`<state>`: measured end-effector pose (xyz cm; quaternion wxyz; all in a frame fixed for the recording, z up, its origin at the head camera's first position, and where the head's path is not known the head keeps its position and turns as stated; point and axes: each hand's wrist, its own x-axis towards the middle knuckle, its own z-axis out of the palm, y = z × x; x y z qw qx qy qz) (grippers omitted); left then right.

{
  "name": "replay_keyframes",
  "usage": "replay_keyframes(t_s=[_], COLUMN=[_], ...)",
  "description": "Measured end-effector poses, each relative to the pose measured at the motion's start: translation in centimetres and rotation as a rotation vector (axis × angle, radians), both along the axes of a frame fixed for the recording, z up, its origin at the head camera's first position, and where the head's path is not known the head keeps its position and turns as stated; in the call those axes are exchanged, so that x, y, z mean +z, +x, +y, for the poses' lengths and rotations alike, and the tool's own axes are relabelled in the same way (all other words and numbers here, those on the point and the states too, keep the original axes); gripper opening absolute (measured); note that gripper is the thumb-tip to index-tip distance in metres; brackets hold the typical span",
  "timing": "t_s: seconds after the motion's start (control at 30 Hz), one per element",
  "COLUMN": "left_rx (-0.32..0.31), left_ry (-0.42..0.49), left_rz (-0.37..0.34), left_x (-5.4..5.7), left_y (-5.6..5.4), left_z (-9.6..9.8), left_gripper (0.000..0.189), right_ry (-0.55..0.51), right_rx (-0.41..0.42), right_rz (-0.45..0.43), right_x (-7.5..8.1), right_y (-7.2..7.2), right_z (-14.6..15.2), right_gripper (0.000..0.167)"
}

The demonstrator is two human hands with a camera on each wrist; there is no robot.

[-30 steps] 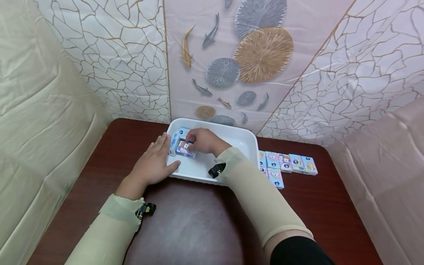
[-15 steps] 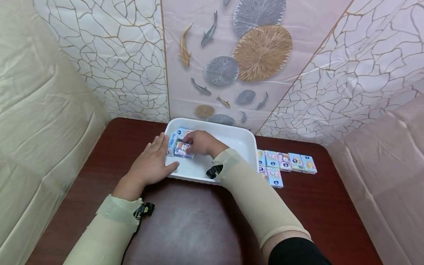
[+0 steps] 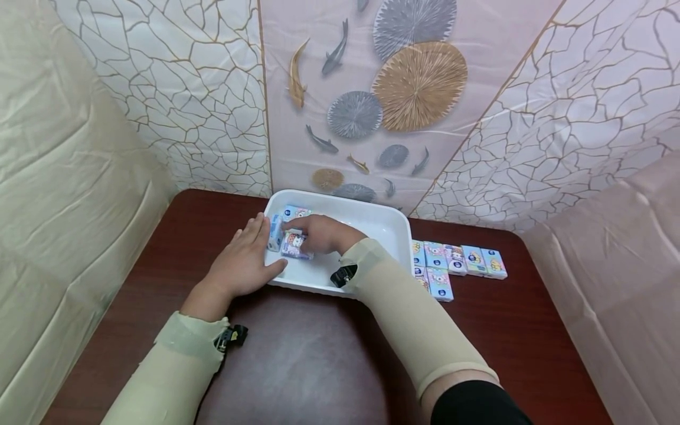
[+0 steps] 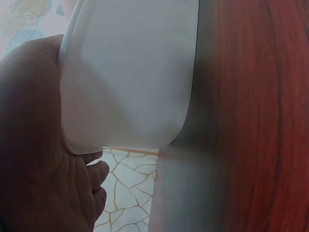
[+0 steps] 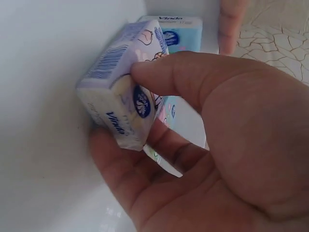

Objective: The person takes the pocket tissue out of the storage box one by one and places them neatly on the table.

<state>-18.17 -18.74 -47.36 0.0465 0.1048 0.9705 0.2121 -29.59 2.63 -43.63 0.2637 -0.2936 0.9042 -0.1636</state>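
Note:
My right hand (image 3: 321,233) reaches into the white tray (image 3: 366,213), at its left end. It holds a small purple tissue pack (image 5: 120,92), thumb on the printed face and fingers at the opposite side, as the right wrist view shows. A blue tissue pack (image 3: 274,233) stands against the tray's left wall, with my right index finger close beside it. Another blue tissue pack (image 3: 294,211) lies in the back left corner. My left hand (image 3: 239,262) lies with straight fingers along the tray's left rim, its thumb over the near corner; it holds no pack.
Several more tissue packs (image 3: 438,285) lie in two rows on the dark red table (image 3: 536,330), right of the tray. A patterned curtain (image 3: 212,106) hangs behind the table. A brown padded surface (image 3: 297,360) fills the near middle.
My right index finger has stretched left toward the blue pack at the wall. The purple pack has shifted slightly toward me. My left hand keeps its place on the rim.

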Motion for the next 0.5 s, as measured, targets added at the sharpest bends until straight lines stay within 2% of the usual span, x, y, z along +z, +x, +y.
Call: replay_keyframes(t_s=[0.17,0.5], left_rx=[-0.004,-0.001], left_ry=[0.000,0.006], left_rz=[0.002,-0.016], left_x=[0.0,0.4], left_y=[-0.1,0.2], left_z=[0.0,0.2], left_gripper=[0.110,0.109], right_ry=[0.023,0.000], right_rx=[0.042,-0.009], right_rz=[0.003,0.025], right_x=[0.4,1.5], right_y=[0.2,0.2], right_z=[0.3,1.4], right_gripper=[0.069,0.051])
